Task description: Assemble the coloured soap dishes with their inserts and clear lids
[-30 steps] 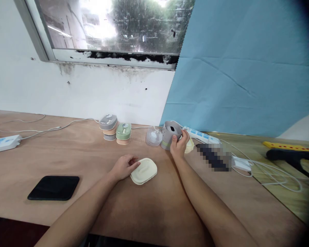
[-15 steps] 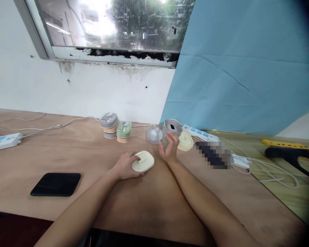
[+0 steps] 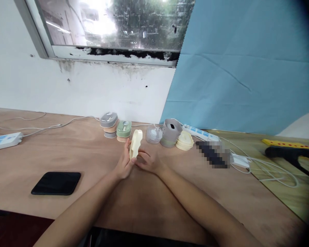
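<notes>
A cream oval plastic piece (image 3: 136, 144), shallow with a wavy rim, is tipped up on its side in my left hand (image 3: 124, 164). The left thumb presses its lower edge, and the fingers lie behind it. Close to its right side is my right hand (image 3: 149, 161), with the fingers bent inward. Whether those fingertips touch the piece or hold something small is hidden. Beyond the hands stand stacked grey oval rings (image 3: 170, 133), a stack of cream oval pieces (image 3: 184, 141) and some clear plastic pieces (image 3: 153, 133).
Two small stacks of boxes, one grey-topped (image 3: 109, 120) and one green-topped (image 3: 124, 129), stand near the wall. A black phone (image 3: 56, 183) lies at left. Power strips (image 3: 5, 141) with white cables run along the back, and a blurred dark object (image 3: 212, 154) lies right.
My left hand has lifted the cream piece and turned it from nearly flat to upright. My right hand has left the grey rings and come down leftward beside the piece.
</notes>
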Demonstrator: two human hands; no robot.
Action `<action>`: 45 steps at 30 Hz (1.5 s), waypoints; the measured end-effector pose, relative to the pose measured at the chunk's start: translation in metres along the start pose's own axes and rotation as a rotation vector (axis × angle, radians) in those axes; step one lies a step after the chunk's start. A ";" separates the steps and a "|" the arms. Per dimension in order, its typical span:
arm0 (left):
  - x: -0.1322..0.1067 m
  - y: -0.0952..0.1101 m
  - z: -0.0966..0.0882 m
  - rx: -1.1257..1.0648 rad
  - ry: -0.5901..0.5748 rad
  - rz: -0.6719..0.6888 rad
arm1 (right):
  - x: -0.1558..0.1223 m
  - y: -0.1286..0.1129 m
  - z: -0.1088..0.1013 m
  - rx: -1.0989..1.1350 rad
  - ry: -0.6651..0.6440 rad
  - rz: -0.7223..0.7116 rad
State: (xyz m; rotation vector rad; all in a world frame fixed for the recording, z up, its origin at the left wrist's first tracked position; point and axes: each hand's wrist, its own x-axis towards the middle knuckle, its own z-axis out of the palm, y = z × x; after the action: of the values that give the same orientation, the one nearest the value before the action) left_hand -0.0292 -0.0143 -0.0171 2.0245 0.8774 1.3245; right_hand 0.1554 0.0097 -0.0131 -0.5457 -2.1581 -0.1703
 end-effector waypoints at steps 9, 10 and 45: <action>0.000 0.009 0.008 -0.111 -0.052 0.117 | -0.003 -0.003 0.004 0.077 0.010 -0.098; 0.000 0.009 0.008 -0.135 -0.053 0.108 | -0.003 -0.004 0.006 0.084 0.017 -0.110; 0.061 -0.042 -0.022 0.900 0.344 -0.010 | -0.027 0.138 -0.208 -0.336 -0.442 1.003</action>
State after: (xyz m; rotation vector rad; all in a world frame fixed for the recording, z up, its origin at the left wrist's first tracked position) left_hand -0.0410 0.0609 -0.0061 2.4271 1.9011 1.4397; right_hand 0.3830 0.0598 0.0813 -1.9185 -1.9909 0.1650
